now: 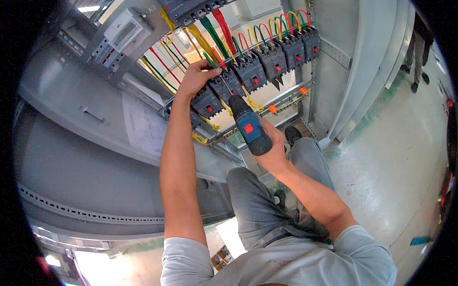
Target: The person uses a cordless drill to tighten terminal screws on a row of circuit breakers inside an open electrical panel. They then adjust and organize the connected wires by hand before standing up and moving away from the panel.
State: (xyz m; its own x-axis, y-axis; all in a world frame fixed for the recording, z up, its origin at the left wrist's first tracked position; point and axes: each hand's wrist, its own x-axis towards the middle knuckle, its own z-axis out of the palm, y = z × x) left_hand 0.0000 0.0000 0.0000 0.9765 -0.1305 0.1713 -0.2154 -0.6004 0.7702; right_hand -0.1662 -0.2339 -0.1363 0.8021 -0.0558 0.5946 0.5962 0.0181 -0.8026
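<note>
My right hand (274, 152) is wrapped round the grip of a blue and black cordless drill (250, 128). Its long thin bit (227, 86) points up and away at the top of a black circuit breaker (224, 87) in the row. At that breaker's upper terminals, my left hand (196, 78) has thumb and fingers closed round a wire end beside a green-sleeved wire (209, 60). A red-sleeved wire (220, 60) stands just right of the fingertips. Whether the bit sits in a screw is too small to tell.
Further breakers (251, 72) with looped red, yellow and green wires run to the right. A larger black breaker (191, 9) hangs above, a white meter (126, 31) at upper left. Grey cabinet walls (336, 71) flank the row; orange insulators (273, 109) sit below. Someone's legs (417, 52) show far right.
</note>
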